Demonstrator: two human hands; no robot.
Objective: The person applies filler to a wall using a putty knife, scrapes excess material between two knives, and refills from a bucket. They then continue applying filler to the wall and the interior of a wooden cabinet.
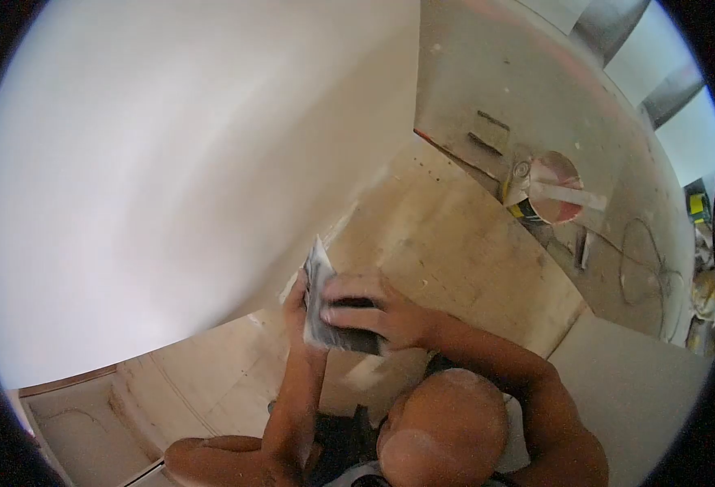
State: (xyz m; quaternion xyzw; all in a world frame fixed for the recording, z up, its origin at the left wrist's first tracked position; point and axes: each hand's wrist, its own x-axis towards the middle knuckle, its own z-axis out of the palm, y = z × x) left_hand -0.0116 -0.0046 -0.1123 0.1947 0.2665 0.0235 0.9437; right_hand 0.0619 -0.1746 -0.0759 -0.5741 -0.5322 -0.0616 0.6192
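Both my hands hold a grey sheet of sandpaper (318, 280) wrapped round a dark block (356, 339), close to the foot of the white wall (171, 162). My left hand (296, 302) grips it from behind on the wall side, mostly hidden by the sheet. Fingers spread, my right hand (378, 312) presses across the block's front. Both forearms reach up from the bottom of the view. A dusty knee (443, 422) sits below the hands.
I am low on a plywood platform (455, 252) that meets the wall. Beyond its edge lies a concrete floor (536, 81) with a round red-topped bucket (554, 188), a looped cable (641, 260) and yellow tools (702, 207) at far right.
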